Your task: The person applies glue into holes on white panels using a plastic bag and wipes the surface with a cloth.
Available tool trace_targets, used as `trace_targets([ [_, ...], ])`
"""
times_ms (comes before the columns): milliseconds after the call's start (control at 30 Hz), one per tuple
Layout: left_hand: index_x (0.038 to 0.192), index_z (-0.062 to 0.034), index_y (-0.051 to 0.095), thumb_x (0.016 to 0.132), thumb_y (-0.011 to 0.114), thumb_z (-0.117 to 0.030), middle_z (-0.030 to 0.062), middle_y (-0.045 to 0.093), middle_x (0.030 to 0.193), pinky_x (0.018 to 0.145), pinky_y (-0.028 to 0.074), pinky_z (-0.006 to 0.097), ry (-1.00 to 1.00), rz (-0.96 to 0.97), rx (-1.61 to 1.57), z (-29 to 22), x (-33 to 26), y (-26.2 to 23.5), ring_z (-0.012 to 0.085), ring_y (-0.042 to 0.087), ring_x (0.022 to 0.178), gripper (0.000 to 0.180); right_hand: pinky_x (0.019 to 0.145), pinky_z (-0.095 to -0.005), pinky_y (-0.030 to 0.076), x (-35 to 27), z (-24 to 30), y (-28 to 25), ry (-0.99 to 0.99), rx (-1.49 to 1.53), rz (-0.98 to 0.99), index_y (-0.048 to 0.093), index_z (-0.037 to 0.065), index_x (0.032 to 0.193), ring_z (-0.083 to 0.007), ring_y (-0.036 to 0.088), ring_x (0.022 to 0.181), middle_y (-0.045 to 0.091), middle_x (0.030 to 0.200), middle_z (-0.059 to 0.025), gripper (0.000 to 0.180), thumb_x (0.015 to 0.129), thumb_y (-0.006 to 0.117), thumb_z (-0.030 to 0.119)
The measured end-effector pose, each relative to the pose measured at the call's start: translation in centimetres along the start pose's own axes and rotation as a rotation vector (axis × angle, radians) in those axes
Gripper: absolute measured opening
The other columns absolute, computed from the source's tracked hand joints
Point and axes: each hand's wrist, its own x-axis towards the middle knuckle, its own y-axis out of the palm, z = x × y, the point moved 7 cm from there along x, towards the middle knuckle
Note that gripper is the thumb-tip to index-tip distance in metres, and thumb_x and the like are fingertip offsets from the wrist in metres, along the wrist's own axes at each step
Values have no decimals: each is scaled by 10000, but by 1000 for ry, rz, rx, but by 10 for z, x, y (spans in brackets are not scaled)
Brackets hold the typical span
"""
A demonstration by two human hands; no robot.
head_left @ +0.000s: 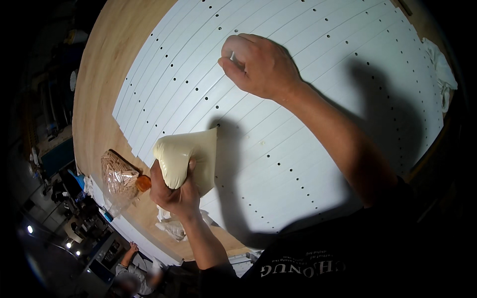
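Note:
My left hand (175, 191) is wrapped round a bulging cream-coloured plastic bag (196, 151) of thick, pale filling. The bag's pointed corner is directed at a row of small dark holes in the white boards (278, 134); whether it touches them I cannot tell. Farther off and to the right, my right hand (261, 64) hangs over the same boards with its fingers curled and the thumb near the index finger. Something small and pale shows between them, too little to name. The white boards lie side by side in long narrow strips, each with drilled holes.
A clear bag of wooden dowels (117, 176) lies on the wooden tabletop (102, 99) at the left, beside an orange lid (143, 183). A crumpled white cloth (173, 229) is near my left forearm; another cloth (441, 69) sits at the right edge. Another person (139, 275) is at the lower left.

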Motion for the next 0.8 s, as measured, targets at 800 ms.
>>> trace_targets([
  [800,1017,60,628,679,808,-76,108,667,917,735,489,258,86,-10,3,-8,26,16,161,645,781,406,537,-362,447,1,0,-1,-2,6,-9,559,94,799,-228,528,566,501,593,-33,108,804,621,182],
])
